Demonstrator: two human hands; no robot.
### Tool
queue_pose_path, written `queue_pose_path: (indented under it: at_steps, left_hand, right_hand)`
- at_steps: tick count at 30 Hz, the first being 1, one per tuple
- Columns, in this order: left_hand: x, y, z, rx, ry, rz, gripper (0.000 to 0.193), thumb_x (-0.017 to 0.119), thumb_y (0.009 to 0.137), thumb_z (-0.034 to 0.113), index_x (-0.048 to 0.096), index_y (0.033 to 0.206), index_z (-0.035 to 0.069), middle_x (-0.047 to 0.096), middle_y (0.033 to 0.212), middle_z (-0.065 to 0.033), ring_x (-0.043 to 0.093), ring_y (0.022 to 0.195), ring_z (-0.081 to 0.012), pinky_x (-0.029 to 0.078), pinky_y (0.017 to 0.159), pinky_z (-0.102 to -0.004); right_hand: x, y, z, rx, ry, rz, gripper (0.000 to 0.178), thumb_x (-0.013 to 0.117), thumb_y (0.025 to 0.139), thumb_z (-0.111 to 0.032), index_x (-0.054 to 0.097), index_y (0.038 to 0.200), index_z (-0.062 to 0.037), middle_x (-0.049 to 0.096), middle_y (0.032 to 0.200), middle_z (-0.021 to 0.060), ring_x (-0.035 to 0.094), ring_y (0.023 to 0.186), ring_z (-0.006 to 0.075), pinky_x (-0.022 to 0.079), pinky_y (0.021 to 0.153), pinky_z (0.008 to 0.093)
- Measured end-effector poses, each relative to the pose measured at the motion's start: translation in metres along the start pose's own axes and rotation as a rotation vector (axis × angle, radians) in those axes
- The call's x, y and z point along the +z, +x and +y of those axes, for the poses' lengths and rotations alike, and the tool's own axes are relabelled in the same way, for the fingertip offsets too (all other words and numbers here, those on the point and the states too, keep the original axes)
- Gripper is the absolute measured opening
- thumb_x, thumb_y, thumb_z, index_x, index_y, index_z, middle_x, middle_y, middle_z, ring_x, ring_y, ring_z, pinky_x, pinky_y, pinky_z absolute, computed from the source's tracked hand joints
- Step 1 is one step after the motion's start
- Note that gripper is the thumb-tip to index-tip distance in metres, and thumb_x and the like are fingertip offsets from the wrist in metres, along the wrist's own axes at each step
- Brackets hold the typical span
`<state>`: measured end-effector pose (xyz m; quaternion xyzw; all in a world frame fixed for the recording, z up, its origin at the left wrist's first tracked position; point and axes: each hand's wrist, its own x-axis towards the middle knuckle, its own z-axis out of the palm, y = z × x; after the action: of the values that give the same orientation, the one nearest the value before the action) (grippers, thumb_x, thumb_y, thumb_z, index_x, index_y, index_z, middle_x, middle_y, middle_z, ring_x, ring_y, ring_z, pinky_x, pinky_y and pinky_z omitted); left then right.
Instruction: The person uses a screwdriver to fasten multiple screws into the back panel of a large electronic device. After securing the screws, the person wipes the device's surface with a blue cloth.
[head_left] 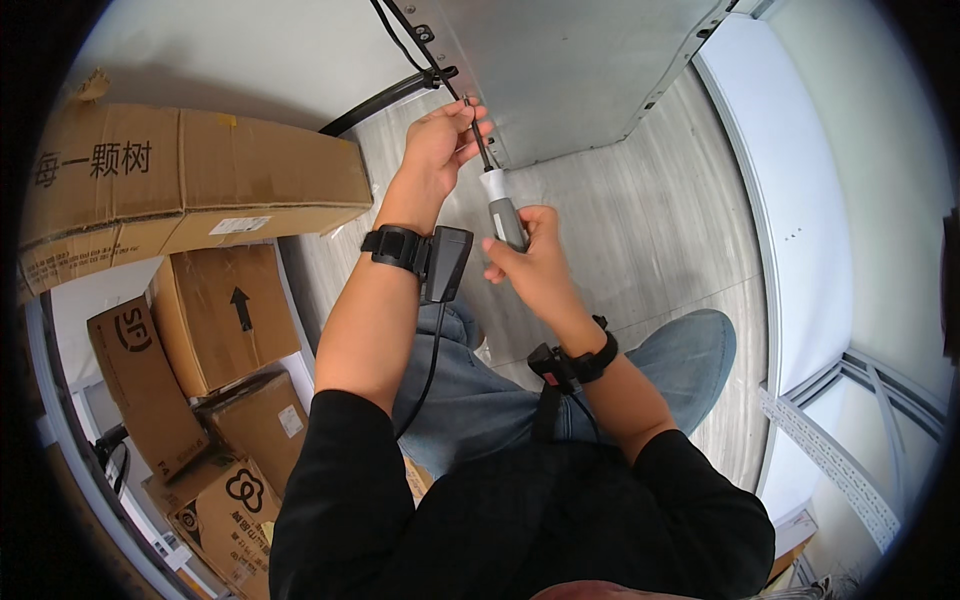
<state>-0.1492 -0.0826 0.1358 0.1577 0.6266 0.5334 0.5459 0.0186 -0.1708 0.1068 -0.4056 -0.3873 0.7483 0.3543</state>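
Black sleeves (345, 470) are lying nearest, well behind both sets of fingers, and blue jeans (690, 365) are spreading below the forearms. A strapped black device (450, 265) is sitting on the left wrist, and a smaller one (565, 370) is circling the right wrist, each a little behind its own fingers.

The right hand (535, 258) is holding a screwdriver (508, 222), its fingers closing around the grey handle. Beyond those fingers a white collar (493, 183) is leading into a dark, slim shaft, which is slanting up and slightly left toward the other hand. The left hand (438, 140) is curling its fingers narrowly about the far end of that shaft (whether they are pinching it or some small piece at the tip, I cannot tell).

Just beside the left fingers, on their right, the edge of a grey metal panel (580, 70) is running upward. A black bar (385, 100) and a black cable (395, 35) are passing above and to the left of them. Pale wood-patterned floor (640, 220) is showing to the right of the right fingers. Farther off, to the left of both hands, a long cardboard box (270, 165) is lying above several smaller cartons (225, 320), and a white panel (790, 160) is standing well to the right.
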Motion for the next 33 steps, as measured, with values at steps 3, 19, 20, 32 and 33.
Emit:
queue_pose_path:
  at_steps: [3, 19, 20, 32, 33]
  left_hand:
    - [-0.001, 0.000, 0.002, -0.005, 0.035, 0.018, 0.022, 0.046, 0.095, 0.009, 0.055, 0.115, 0.003, 0.063, 0.102, -0.0048, 0.061, 0.086, -0.0143, 0.053, 0.076, -0.0281]
    - [-0.003, -0.005, 0.003, -0.012, 0.080, -0.005, 0.025, 0.048, 0.094, 0.008, 0.054, 0.118, 0.007, 0.062, 0.106, -0.0041, 0.063, 0.087, -0.0137, 0.051, 0.070, -0.0237]
    - [-0.003, -0.004, 0.002, -0.015, 0.094, 0.007, 0.025, 0.049, 0.094, 0.009, 0.055, 0.118, 0.008, 0.063, 0.105, -0.0032, 0.063, 0.087, -0.0129, 0.050, 0.069, -0.0228]
    - [-0.004, -0.010, 0.007, -0.040, -0.056, -0.088, 0.025, 0.047, 0.093, 0.006, 0.053, 0.118, 0.005, 0.063, 0.107, -0.0085, 0.064, 0.086, -0.0187, 0.055, 0.076, -0.0297]
    - [-0.004, -0.009, 0.005, -0.024, -0.042, -0.073, 0.025, 0.049, 0.093, 0.006, 0.053, 0.117, 0.005, 0.063, 0.106, -0.0083, 0.064, 0.086, -0.0183, 0.055, 0.076, -0.0295]
  right_hand:
    - [0.000, 0.002, 0.005, -0.010, 0.072, -0.036, 0.039, 0.064, 0.086, -0.014, 0.035, 0.108, 0.0003, 0.053, 0.090, 0.0105, 0.058, 0.056, 0.0121, 0.047, 0.047, 0.0249]
    - [-0.010, 0.003, -0.007, 0.084, -0.142, -0.156, 0.038, 0.063, 0.086, -0.028, 0.053, 0.107, 0.0012, 0.054, 0.080, 0.0048, 0.052, 0.061, 0.0096, 0.044, 0.049, 0.0248]
    - [-0.007, 0.001, -0.011, 0.025, -0.217, -0.162, 0.038, 0.065, 0.085, -0.026, 0.053, 0.107, 0.0017, 0.054, 0.081, 0.0052, 0.052, 0.061, 0.0095, 0.045, 0.050, 0.0251]
    - [-0.015, 0.006, -0.004, 0.232, 0.230, -0.124, 0.030, 0.063, 0.084, -0.016, 0.050, 0.106, 0.0006, 0.054, 0.088, 0.0062, 0.056, 0.064, 0.0118, 0.047, 0.055, 0.0266]
    - [-0.015, 0.006, -0.003, 0.204, 0.256, -0.105, 0.030, 0.063, 0.084, -0.016, 0.050, 0.106, 0.0007, 0.054, 0.088, 0.0059, 0.056, 0.065, 0.0117, 0.047, 0.056, 0.0267]
